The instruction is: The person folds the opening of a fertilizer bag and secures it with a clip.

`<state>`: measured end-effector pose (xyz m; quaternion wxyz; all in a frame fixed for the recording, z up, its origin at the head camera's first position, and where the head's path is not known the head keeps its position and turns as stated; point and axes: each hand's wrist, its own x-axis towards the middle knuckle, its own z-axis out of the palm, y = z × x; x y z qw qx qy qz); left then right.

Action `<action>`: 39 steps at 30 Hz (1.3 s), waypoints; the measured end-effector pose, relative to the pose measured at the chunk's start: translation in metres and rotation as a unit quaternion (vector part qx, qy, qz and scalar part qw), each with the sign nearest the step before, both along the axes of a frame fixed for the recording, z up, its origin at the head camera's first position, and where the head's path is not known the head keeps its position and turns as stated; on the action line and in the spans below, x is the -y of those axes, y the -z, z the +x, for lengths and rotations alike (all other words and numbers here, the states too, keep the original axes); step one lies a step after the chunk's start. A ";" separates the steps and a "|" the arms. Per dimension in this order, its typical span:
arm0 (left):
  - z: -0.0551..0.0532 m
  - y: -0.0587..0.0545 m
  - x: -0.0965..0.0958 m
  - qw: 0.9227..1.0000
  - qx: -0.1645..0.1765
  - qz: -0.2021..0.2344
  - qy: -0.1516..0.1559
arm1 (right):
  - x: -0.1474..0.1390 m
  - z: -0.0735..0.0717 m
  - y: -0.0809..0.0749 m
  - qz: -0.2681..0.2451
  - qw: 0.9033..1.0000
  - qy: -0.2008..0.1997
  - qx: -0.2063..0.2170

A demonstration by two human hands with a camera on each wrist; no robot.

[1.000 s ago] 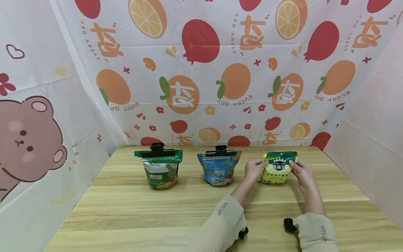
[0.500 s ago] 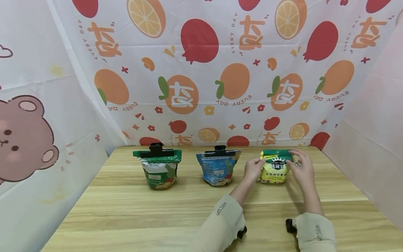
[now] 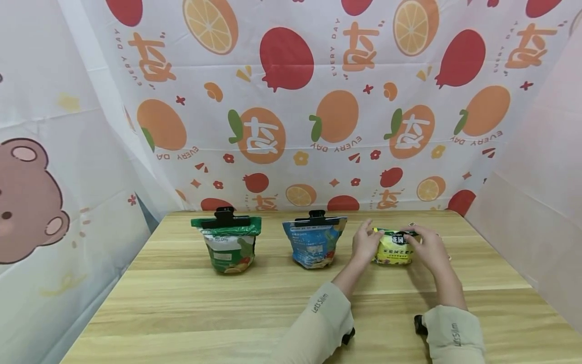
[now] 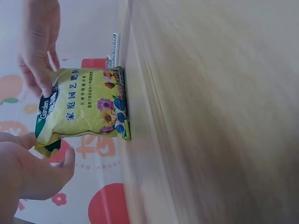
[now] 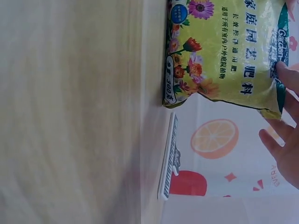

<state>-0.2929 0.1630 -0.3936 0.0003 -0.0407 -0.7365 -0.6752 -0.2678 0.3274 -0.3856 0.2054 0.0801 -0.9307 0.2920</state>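
A small yellow and green bag of garden fertilizer [image 3: 392, 249] stands upright at the right of the table, its green top folded down. My left hand [image 3: 365, 243] pinches the bag's upper left corner, thumb in front and fingers behind. My right hand [image 3: 429, 247] pinches the top edge at the right, its thumb pressing the front print, as the right wrist view also shows on the bag [image 5: 224, 51]. Behind the bag, partly hidden by my right hand, a long white clip-like piece [image 5: 167, 158] with a ridged face and a dark grey figure lies on the table.
Left of the bag stand a blue pouch [image 3: 313, 247] and a green pouch [image 3: 232, 253], each topped by a black clip [image 3: 317, 218]. A fruit-print cloth [image 3: 291, 116] hangs behind the wooden table [image 3: 204, 313], with pale cloth on both sides.
The bag's green top has been folded down, so the bag looks shorter. My right hand has shifted from the bag's right side to over its top edge; my left hand keeps its corner.
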 end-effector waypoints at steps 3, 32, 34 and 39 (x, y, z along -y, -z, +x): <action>0.000 0.001 0.000 0.997 -0.049 -0.054 0.004 | -0.001 0.000 -0.001 -0.008 1.000 0.002 0.015; -0.006 -0.004 -0.004 0.991 -0.065 -0.120 -0.003 | 0.020 -0.007 -0.006 -0.009 0.999 0.022 -0.021; -0.006 -0.004 -0.005 0.991 -0.062 -0.116 -0.007 | 0.023 -0.007 -0.008 -0.008 1.000 0.015 -0.013; -0.005 -0.004 -0.006 0.991 -0.066 -0.119 -0.015 | 0.027 -0.006 -0.010 -0.015 1.000 0.015 0.004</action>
